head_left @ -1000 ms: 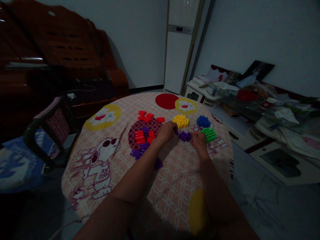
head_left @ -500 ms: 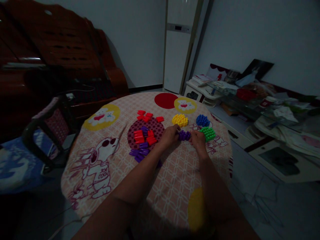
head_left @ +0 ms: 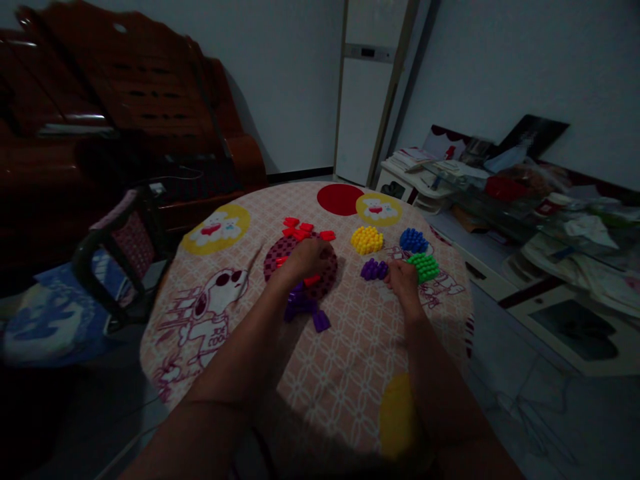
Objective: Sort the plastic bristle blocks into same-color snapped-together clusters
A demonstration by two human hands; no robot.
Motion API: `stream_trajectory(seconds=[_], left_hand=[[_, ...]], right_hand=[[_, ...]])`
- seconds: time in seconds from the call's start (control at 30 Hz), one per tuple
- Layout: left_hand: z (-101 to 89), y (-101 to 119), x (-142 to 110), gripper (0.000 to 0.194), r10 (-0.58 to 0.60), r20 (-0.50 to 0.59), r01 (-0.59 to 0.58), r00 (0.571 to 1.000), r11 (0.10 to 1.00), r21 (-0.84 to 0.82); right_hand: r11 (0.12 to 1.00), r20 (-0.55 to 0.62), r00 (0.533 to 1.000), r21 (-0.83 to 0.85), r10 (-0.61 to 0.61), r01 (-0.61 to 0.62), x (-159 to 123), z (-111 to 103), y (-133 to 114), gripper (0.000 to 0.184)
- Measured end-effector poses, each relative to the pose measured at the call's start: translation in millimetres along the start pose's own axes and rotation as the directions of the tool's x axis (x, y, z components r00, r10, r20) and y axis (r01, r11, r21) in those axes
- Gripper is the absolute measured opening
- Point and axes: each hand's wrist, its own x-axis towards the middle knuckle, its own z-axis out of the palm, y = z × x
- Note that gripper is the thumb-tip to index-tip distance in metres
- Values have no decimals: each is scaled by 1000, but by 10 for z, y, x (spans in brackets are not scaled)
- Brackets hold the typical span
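Observation:
My right hand (head_left: 403, 277) is closed at the right end of a row of joined purple plastic building pieces (head_left: 374, 269), which lies low over the table. Over the loose pieces on the left is my left hand (head_left: 311, 257), bent down; its fingertips are hard to make out. Red pieces (head_left: 311, 281) show partly beneath it, and loose purple pieces (head_left: 299, 303) lie nearer to me. Several more red pieces (head_left: 300, 231) sit just beyond the hand. A green knobby cluster (head_left: 424, 268) is right beside my right hand.
A yellow cluster (head_left: 367, 240) and a blue cluster (head_left: 413, 240) stand farther back on the round table's patterned cloth (head_left: 340, 380). At the left is a chair (head_left: 123, 247), with a wooden sofa (head_left: 150, 113) behind it. A cluttered low cabinet (head_left: 500, 267) stands at right.
My left hand has left the purple row and moved left over the loose pieces. My right hand stays at the row's right end. The whole view has shifted slightly.

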Motion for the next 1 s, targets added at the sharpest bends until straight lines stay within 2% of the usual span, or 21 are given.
stream_trajectory(seconds=[0.13,0.23,0.3,0.47,0.67,0.77,0.87,1.0], left_hand=[[-158,-224,-319,13,-59,188,40,980,994,106],[-139,-235,-533,20,-42,328,11,944,996,94],[-93,-203,-635,28,-47,355,7,934,994,113],[-40,-164,-740,25,-47,302,-6,952,985,175],[-151,-145,-661,15,-91,205,60,974,986,156],[-143,-47,-497,14,2,131,-7,991,999,35],[-52,95,-235,17,90,-14,-91,996,983,-161],[116,304,188,24,56,-164,-104,985,948,-301]], right_hand=[[1000,5,1000,4,10,-10,2,1,-20,42],[1000,1,1000,18,0,0,3,2,-23,42],[1000,2,1000,17,-2,2,1,-2,-28,41],[1000,9,1000,7,12,-12,-16,-12,-48,42],[1000,9,1000,27,1,-1,-10,-4,-25,42],[1000,11,1000,27,-8,8,6,4,8,43],[999,11,1000,30,-15,15,24,17,44,43],[1000,6,1000,28,-7,7,31,25,50,43]])
